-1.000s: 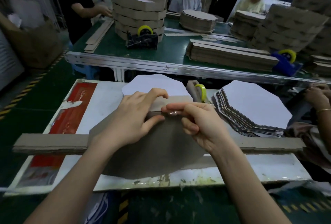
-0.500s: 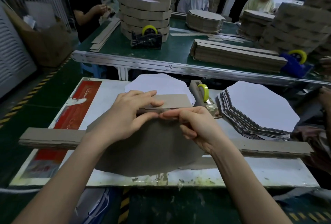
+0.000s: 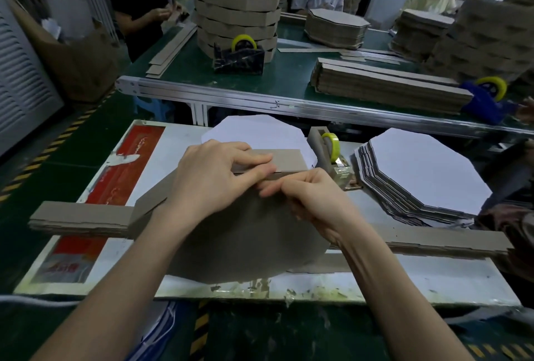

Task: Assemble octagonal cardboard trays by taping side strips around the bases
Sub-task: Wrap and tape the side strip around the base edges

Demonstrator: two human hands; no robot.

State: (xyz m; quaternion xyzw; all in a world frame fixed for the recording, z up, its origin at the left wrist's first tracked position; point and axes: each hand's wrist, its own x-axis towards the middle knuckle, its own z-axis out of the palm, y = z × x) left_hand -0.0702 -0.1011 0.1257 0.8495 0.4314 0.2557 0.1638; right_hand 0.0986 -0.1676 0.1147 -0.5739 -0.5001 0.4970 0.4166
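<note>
A brown octagonal cardboard base (image 3: 245,239) is tilted up toward me on the white worktable (image 3: 404,274). Along its top edge stands a brown side strip (image 3: 289,160). My left hand (image 3: 213,178) pinches the strip against the base edge, fingers over the strip and thumb under it. My right hand (image 3: 312,196) sits just right of it with curled fingers pressing on the same seam; any tape under them is hidden. A yellow-rolled tape dispenser (image 3: 331,150) stands right behind my hands.
A stack of white-faced octagonal bases (image 3: 427,170) lies at the right, a single white base (image 3: 254,129) behind my hands. Long strip bundles (image 3: 78,216) cross the table. Beyond it, a green bench holds stacked finished trays (image 3: 235,17), strips and two dispensers; people sit there.
My left fingers have flattened and slid right along the strip. My right hand has shifted slightly along the seam. The base and strip stay in place.
</note>
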